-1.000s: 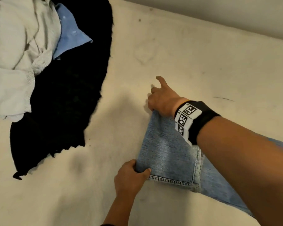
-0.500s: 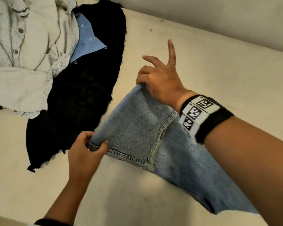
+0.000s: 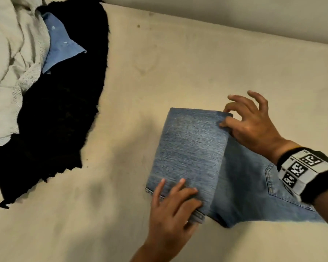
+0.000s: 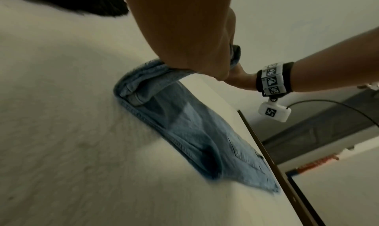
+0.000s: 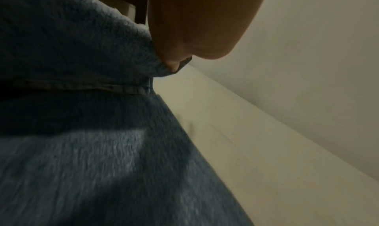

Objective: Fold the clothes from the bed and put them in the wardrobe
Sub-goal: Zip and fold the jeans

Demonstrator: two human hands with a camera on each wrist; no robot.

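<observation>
A pair of light blue jeans [image 3: 187, 148] lies on the cream bed [image 3: 178, 63], its leg end doubled back over the upper part with the back pocket [image 3: 284, 182]. My left hand [image 3: 170, 210] grips the near hem corner of the folded flap, fingers on top. My right hand [image 3: 250, 125] pinches the far corner of the flap between thumb and forefinger, the other fingers spread above. The left wrist view shows the jeans [image 4: 184, 132] from the side, flat on the mattress. In the right wrist view, dark blurred denim [image 5: 82, 164] fills the frame below my thumb [image 5: 194, 26].
A pile of unfolded clothes sits at the upper left: a black fuzzy garment [image 3: 55, 110], a light blue shirt [image 3: 61, 42] and an off-white garment [image 3: 11, 53]. A pale wall [image 3: 235, 12] runs behind the bed. A dark wooden bed edge [image 4: 266, 156] shows beside the jeans.
Both hands lifted the leg end off the bed, carried it right and laid it over the upper part of the jeans. The fold now lies low and flat.
</observation>
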